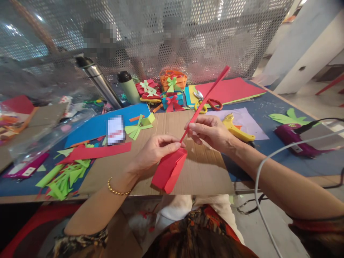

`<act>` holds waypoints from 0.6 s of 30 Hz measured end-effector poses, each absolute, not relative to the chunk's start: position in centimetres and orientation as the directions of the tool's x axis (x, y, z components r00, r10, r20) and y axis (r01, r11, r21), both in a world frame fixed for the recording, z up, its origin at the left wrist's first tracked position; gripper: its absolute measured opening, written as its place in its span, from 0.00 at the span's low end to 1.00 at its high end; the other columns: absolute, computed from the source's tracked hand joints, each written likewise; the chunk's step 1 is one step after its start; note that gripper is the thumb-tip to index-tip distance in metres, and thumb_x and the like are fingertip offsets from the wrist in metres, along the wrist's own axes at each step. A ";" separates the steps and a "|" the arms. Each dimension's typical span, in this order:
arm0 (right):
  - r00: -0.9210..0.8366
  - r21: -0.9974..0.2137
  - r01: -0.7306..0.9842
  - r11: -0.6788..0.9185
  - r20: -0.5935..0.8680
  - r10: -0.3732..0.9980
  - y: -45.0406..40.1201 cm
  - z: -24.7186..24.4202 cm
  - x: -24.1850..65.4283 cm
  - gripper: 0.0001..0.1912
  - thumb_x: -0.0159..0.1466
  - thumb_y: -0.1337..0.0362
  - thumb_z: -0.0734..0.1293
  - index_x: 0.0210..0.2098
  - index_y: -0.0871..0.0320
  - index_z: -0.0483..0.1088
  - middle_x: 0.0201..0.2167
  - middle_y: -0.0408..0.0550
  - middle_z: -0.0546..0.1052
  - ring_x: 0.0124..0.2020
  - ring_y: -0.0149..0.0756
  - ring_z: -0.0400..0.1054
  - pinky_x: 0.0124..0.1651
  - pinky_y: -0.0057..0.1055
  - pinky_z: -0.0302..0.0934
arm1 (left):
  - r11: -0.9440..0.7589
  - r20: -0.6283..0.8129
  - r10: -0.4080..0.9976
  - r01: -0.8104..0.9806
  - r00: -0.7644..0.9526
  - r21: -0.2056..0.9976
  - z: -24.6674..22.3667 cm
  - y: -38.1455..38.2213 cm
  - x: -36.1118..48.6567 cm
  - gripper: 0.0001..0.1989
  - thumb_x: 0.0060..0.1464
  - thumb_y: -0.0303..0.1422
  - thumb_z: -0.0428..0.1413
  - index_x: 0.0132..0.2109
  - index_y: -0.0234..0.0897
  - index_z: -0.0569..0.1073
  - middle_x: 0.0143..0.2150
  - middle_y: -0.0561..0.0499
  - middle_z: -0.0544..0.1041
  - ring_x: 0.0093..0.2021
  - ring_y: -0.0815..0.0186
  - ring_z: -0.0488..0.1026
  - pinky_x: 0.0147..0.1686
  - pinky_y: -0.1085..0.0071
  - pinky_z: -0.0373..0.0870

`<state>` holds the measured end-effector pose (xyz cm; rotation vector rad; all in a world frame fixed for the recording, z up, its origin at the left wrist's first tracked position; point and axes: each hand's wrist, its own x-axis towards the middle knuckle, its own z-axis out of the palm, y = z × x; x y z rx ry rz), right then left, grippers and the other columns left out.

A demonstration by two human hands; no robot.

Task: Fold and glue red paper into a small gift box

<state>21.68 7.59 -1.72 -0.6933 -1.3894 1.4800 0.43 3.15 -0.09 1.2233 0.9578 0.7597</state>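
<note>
A folded red paper piece (170,168) hangs over the cardboard sheet (206,168), its top edge pinched by my left hand (158,149). From that edge a long narrow red paper strip (212,89) slants up to the right. My right hand (206,130) pinches the strip between thumb and fingers, a little above and to the right of my left hand. The strip's far end stands free in the air. Whether strip and folded piece are joined is hidden by my left fingers.
Green paper scraps (67,175) lie at the left. Behind are a steel flask (100,82), a green bottle (129,87), small paper baskets (173,84), scissors (199,102) and red sheets (231,91). A yellow glue gun (238,130) and white cable (259,175) are at the right.
</note>
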 end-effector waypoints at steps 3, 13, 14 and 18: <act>-0.382 -0.968 -0.197 0.154 0.221 0.898 7.4 -1.8 21.7 0.21 0.53 0.47 0.80 0.27 0.58 0.77 0.21 0.41 0.77 0.18 0.24 0.62 0.20 0.25 0.55 | 0.166 -0.178 0.895 0.064 0.409 0.984 0.0 3.1 0.4 0.15 0.54 0.44 0.68 0.39 0.34 0.84 0.36 0.47 0.82 0.32 0.67 0.74 0.30 0.74 0.68; -0.228 -0.957 -0.188 0.221 0.261 0.938 6.5 -0.9 21.5 0.19 0.54 0.49 0.80 0.25 0.55 0.74 0.20 0.42 0.76 0.14 0.25 0.60 0.16 0.27 0.52 | -0.188 0.126 0.943 0.178 0.309 0.966 -0.6 4.2 0.3 0.17 0.61 0.45 0.65 0.48 0.38 0.84 0.44 0.47 0.82 0.41 0.64 0.76 0.40 0.70 0.71; -0.206 -0.958 -0.174 0.229 0.263 0.943 6.3 -0.8 21.4 0.19 0.55 0.49 0.80 0.24 0.55 0.73 0.19 0.42 0.76 0.14 0.25 0.60 0.16 0.27 0.52 | -0.275 0.199 0.932 0.232 0.304 0.933 -0.6 4.4 0.2 0.15 0.62 0.44 0.63 0.47 0.37 0.84 0.41 0.47 0.81 0.41 0.64 0.75 0.40 0.69 0.70; -0.173 -0.960 -0.106 0.260 0.275 0.946 6.0 -0.4 21.3 0.19 0.56 0.49 0.80 0.25 0.56 0.73 0.19 0.43 0.76 0.13 0.24 0.60 0.15 0.28 0.53 | -0.394 0.303 0.900 0.290 0.312 0.872 -0.7 4.6 0.1 0.11 0.61 0.39 0.64 0.45 0.38 0.85 0.37 0.49 0.77 0.40 0.65 0.73 0.41 0.69 0.70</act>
